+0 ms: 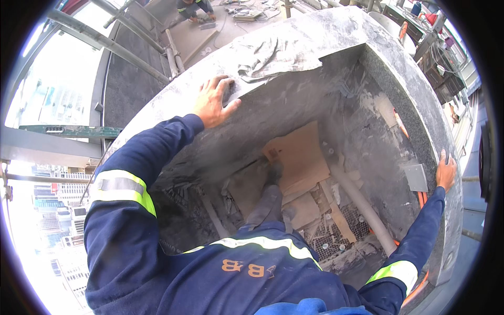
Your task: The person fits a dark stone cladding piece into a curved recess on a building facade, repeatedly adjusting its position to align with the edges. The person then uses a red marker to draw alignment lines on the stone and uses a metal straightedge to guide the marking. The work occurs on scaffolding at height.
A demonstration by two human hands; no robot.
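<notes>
"Both steady?"
"My left hand [214, 102] lies spread on the surrounding stone rim [307, 34]; right hand [446, 172] rests opposite, grip unclear."
"Risk?"
"Dusty, it could let me slip; the brown sheet [304, 149] might slide underfoot."

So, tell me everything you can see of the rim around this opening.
The rim is a broad, grey, stone-like ledge, smeared with pale dust. Its inner edge turns a sharp corner at upper right; its apparent curve may be partly lens bend. A crumpled grey sheet lies on its far side. The left hand rests on the rim beside that sheet; the right hand touches the right side.
</notes>
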